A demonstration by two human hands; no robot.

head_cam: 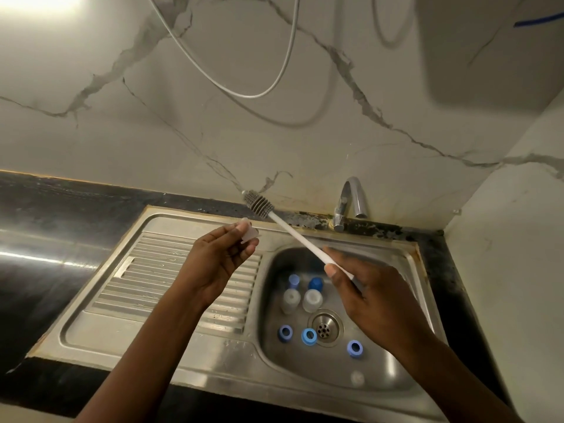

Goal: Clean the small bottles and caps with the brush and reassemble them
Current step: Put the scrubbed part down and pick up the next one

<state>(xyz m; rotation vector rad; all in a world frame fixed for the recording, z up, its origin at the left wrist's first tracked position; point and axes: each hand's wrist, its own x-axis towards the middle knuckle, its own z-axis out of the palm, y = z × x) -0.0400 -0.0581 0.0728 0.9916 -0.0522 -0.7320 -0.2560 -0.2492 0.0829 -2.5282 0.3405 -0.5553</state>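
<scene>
My left hand [224, 254] pinches a small translucent bottle part [248, 232] above the drainboard. My right hand [366, 288] grips the white handle of a brush [293, 230], whose grey bristle head [258, 204] points up and left, just above the held part and apart from it. In the sink basin [396, 370] stand two translucent bottles [291, 299] [312, 300], with a light blue cap [293, 280] and a dark blue cap [316, 283] behind them. Three blue ring caps [285, 332] [309, 336] [355, 348] lie around the drain [325, 328]. A clear piece [357, 378] lies near the front.
A chrome tap [351, 203] stands behind the basin against the marble wall. The ribbed steel drainboard [146, 285] stretches left of the basin. Black countertop [45, 215] surrounds the sink. A white hose [244, 87] loops down the wall.
</scene>
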